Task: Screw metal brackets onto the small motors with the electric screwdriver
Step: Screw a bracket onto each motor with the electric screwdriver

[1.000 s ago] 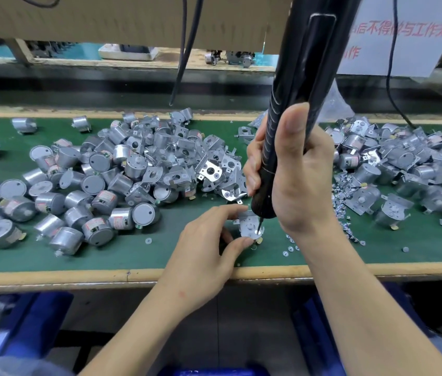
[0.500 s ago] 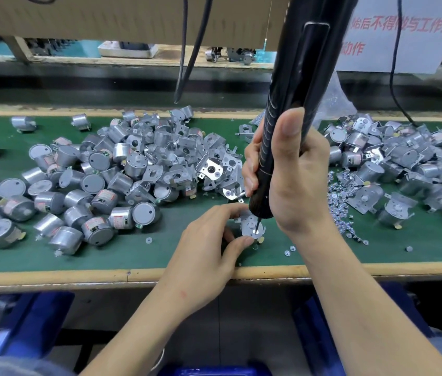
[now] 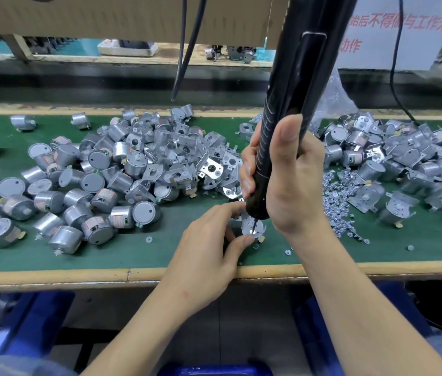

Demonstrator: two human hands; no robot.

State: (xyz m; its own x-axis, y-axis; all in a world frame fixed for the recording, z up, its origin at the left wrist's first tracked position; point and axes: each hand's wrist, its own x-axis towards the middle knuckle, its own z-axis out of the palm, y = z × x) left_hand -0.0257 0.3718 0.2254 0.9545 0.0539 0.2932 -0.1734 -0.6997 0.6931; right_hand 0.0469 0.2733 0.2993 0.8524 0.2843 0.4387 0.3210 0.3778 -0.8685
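electric screwdriver bearing on a bracketed motor

the bracketed motor sits on the green tabletop near its front edge, between the two hands. it looks like a small steel can: rigid, light and smooth-sided. it would likely spin or skid under the driver's torque, so the sensible hold is on the can's side wall, clear of the thin tabs of its bracket. the left hand does this, with thumb and forefinger curled against the part from near and far, and the wrist lying over the tabletop edge. the right hand wraps the tool low on its barrel, fingers closed round it and thumb up along the body. the tool leans slightly right, its bit touching the bracket. loose screws lie just right of that hand, and bare motors are heaped to the left.
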